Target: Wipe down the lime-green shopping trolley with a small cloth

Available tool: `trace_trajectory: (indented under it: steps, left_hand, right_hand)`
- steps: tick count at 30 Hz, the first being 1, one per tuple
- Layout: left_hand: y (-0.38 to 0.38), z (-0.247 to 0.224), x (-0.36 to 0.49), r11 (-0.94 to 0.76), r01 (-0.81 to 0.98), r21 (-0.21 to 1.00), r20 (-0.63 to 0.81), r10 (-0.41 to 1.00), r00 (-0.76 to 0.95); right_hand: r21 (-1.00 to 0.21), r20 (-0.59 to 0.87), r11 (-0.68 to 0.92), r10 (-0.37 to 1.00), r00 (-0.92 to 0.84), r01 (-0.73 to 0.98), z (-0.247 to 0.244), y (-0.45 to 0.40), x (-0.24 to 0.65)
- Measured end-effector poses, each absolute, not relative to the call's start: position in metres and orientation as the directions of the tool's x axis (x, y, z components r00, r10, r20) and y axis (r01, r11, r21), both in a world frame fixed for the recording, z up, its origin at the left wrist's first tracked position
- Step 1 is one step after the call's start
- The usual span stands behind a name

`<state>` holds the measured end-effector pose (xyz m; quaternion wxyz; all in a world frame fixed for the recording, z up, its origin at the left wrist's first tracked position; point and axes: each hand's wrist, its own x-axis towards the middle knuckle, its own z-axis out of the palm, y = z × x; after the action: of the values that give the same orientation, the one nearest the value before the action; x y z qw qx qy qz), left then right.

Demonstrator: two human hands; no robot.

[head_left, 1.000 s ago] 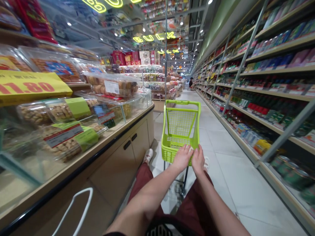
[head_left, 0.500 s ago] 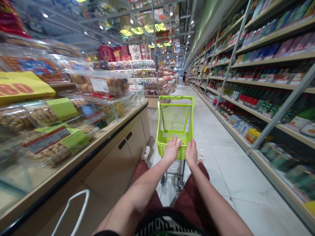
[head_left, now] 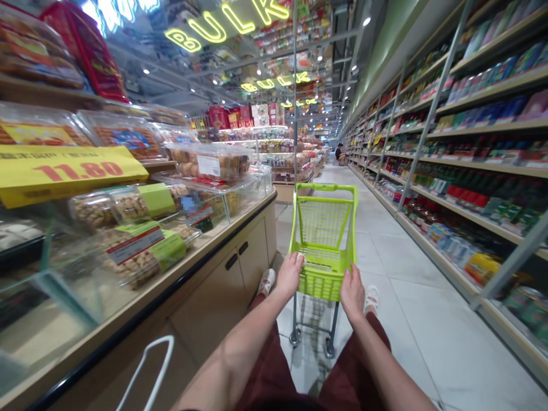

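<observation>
A small lime-green shopping cart (head_left: 321, 284) with a wire-mesh basket rolls on thin metal legs and castors in front of me. Nothing shows inside the basket. My left hand (head_left: 290, 275) grips the near left corner of its rim, and my right hand (head_left: 352, 294) holds the near right corner. Below my arms are my dark red shorts (head_left: 269, 371) and white sandals (head_left: 266, 281).
A glass counter (head_left: 128, 302) of boxed bulk snacks with a yellow 11.80 price sign (head_left: 71, 174) runs along the left. Long shelves of packaged goods (head_left: 471, 171) line the right. A white wire handle (head_left: 148, 371) rises at lower left, and a person (head_left: 339, 153) stands far down the aisle.
My hands have spread apart, from near the middle of the cart's rim out to its corners. The cart now sits further right in view and shows more of its legs.
</observation>
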<state>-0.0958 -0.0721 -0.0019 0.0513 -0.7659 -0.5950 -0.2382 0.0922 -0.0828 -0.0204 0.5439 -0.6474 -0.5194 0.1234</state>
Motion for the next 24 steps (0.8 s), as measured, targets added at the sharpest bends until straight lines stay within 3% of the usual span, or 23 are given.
trace_trajectory:
  steps: [4,9,12,19,24]
  left_hand:
    - [-0.079,-0.006,-0.049,-0.459,0.863,0.212,0.475,0.82,0.32]
    - [-0.088,-0.003,-0.025,-0.574,0.815,0.078,0.478,0.739,0.475]
    - [-0.084,-0.002,-0.054,-0.527,0.849,0.037,0.447,0.769,0.458]
    - [-0.069,0.008,-0.123,-0.199,0.975,0.098,0.394,0.908,0.146]
    - [-0.077,-0.001,-0.079,-0.335,0.934,0.124,0.418,0.871,0.256]
  right_hand:
    - [-0.819,0.417,0.14,0.811,0.411,0.556,-0.023,-0.085,0.086]
    - [-0.81,0.41,0.157,0.841,0.354,0.566,-0.027,-0.086,0.085]
    - [-0.792,0.437,0.197,0.844,0.311,0.578,-0.028,-0.085,0.088]
    - [-0.769,0.474,0.227,0.829,0.296,0.597,-0.03,-0.082,0.083]
    - [-0.738,0.529,0.27,0.8,0.283,0.618,-0.034,-0.079,0.076]
